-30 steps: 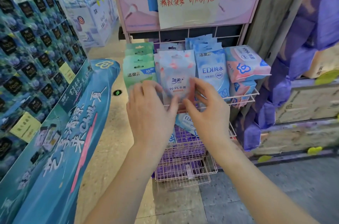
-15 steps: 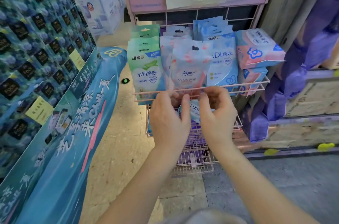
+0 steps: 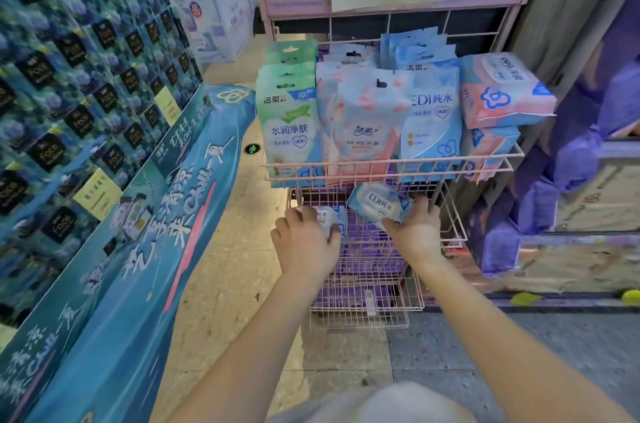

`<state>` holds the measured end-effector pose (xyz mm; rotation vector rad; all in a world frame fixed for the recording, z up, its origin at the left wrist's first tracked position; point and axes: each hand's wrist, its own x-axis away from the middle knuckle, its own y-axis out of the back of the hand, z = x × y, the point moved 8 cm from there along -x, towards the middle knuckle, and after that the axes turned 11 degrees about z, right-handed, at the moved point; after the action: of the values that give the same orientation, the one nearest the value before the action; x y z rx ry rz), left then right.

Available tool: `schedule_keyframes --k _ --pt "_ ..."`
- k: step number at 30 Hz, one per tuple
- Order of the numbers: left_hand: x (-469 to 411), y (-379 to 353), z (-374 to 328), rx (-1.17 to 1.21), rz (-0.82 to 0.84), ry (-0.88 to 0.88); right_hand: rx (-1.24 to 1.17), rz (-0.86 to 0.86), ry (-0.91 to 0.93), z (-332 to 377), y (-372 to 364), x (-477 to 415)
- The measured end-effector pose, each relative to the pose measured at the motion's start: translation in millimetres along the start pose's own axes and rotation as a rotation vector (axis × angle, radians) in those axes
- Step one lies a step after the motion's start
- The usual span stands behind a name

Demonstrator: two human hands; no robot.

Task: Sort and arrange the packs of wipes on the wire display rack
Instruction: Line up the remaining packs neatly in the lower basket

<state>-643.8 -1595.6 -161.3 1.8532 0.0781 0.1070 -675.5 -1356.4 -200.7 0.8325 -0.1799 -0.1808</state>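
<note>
Tilting just under the top shelf of the pink wire display rack [image 3: 360, 304], a small blue-and-white EDI pack [image 3: 380, 205] is being pinched by the right hand [image 3: 417, 230]; the left hand [image 3: 304, 244], fingers [image 3: 294, 215] curled, is gripping a second pack [image 3: 330, 218]. Both hands are sitting lower and wider apart than before.

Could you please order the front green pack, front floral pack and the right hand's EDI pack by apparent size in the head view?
1. front green pack and front floral pack, too alike to rank
2. EDI pack in the right hand, clearly smallest
</note>
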Motion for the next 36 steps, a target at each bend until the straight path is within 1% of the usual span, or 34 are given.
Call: schedule_keyframes --k 2,4,8,10,12,14,16,17,19,22,25,27,31,33,36 --pt "-5 -10 8 -0.042 0.024 0.051 0.072 0.155 -0.129 -5 -10 -8" --pt "-9 -18 12 -0.064 0.055 0.07 0.019 0.253 -0.174 -2 -16 -13" --pt "-21 -21 20 -0.042 0.084 0.056 -0.18 0.21 -0.264 -12 -7 -25" --pt "-33 -18 25 -0.025 0.124 0.005 -0.243 0.237 -0.313 -16 -6 -27" --pt "-46 -16 26 -0.043 0.223 -0.085 -0.307 0.275 -0.336 -16 -8 -32" --pt "-57 -17 25 -0.062 0.377 -0.155 -0.348 0.286 -0.335 -12 -9 -33" --pt "-64 -21 25 -0.075 0.494 -0.169 -0.342 0.269 -0.295 -5 -7 -32" --pt "-65 -21 23 -0.077 0.517 -0.17 -0.371 0.256 -0.275 -4 -8 -31" --pt "-68 -21 20 -0.062 0.506 -0.164 -0.494 0.223 -0.221 -3 -10 -30" --pt "-68 -19 19 -0.05 0.417 -0.142 -0.645 0.172 -0.153 -8 -8 -29" --pt "-66 -23 16 -0.097 0.335 -0.101 -0.801 0.184 -0.107 -12 -2 -32" --pt "-63 -26 11 -0.156 0.3 -0.079 -0.903 0.186 -0.105 -17 1 -35" --pt "-63 -25 6 -0.198 0.243 -0.045 -1.095 0.13 -0.192 -32 0 -39" --pt "-65 -25 5 -0.204 0.21 -0.038 -1.111 0.166 -0.203 -28 -2 -38" --pt "-65 -27 2 -0.193 0.158 -0.017 -1.062 0.225 -0.207 -20 -6 -35"
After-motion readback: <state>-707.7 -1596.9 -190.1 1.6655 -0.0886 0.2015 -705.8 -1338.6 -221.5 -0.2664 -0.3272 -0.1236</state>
